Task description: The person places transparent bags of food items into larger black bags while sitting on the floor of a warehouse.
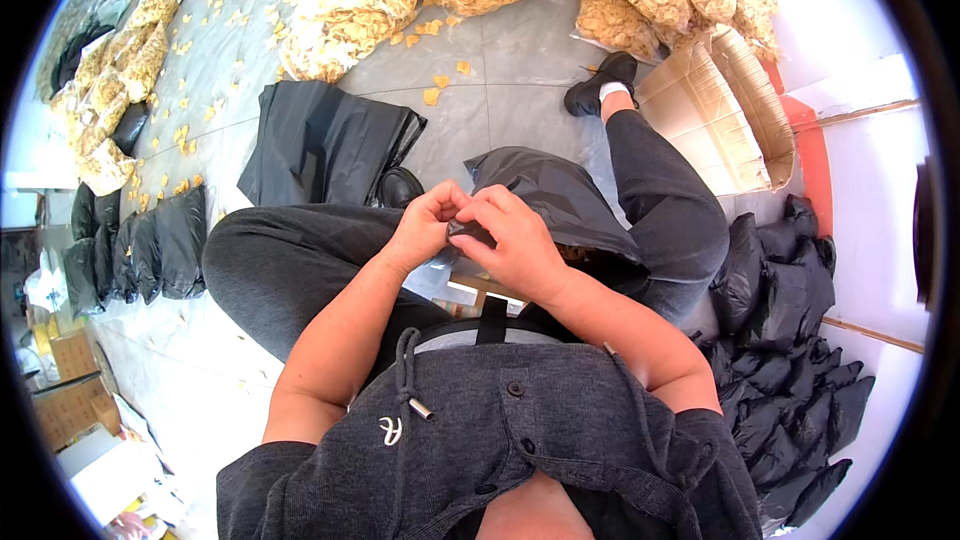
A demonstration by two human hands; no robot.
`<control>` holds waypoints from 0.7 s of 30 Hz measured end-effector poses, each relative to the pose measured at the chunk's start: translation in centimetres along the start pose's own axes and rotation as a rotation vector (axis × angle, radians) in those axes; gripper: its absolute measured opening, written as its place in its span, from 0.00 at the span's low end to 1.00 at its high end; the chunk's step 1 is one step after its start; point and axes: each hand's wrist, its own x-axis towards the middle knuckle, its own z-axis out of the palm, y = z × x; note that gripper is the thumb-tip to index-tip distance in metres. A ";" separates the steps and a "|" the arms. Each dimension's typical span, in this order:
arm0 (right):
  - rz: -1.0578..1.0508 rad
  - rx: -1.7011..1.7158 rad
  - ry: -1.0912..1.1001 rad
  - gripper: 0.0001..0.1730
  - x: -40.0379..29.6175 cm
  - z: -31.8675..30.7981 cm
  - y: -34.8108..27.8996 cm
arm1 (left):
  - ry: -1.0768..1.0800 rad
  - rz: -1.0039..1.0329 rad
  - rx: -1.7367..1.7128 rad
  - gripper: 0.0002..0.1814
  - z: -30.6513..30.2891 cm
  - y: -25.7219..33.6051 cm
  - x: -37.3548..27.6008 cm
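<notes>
A black plastic bag (555, 199) lies between my legs. Its mouth faces me on the right and gapes a little, with a trace of yellowish contents inside. My left hand (429, 223) and my right hand (516, 234) meet at the bag's near left side. Between their fingertips is a bunched piece of black plastic (472, 231), which looks like the bag's edge; the join is hidden behind my right hand. Beyond my left knee a stack of flat black plastic bags (315, 146) rests on the floor.
Large clear bags of yellow chips or dried slices (360, 11) line the far floor, with loose pieces (431, 95) scattered about. An open cardboard box (705, 120) stands beside my right foot. Filled black bags (787, 277) pile up at right; more black bags (180, 240) stand at left.
</notes>
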 end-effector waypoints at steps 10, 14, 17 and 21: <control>0.342 0.359 0.018 0.06 0.1 0.3 -0.3 | 0.035 0.077 0.148 0.16 0.5 0.5 -0.1; 0.256 0.218 0.066 0.09 0.0 0.8 0.8 | 0.040 0.119 0.216 0.19 0.3 -0.1 0.3; 0.256 0.028 0.005 0.09 -0.1 0.4 -0.2 | 0.031 0.128 0.250 0.24 0.9 0.4 0.1; 0.329 0.164 -0.113 0.08 -0.2 0.1 0.6 | 0.023 0.100 0.375 0.33 1.9 1.8 -0.2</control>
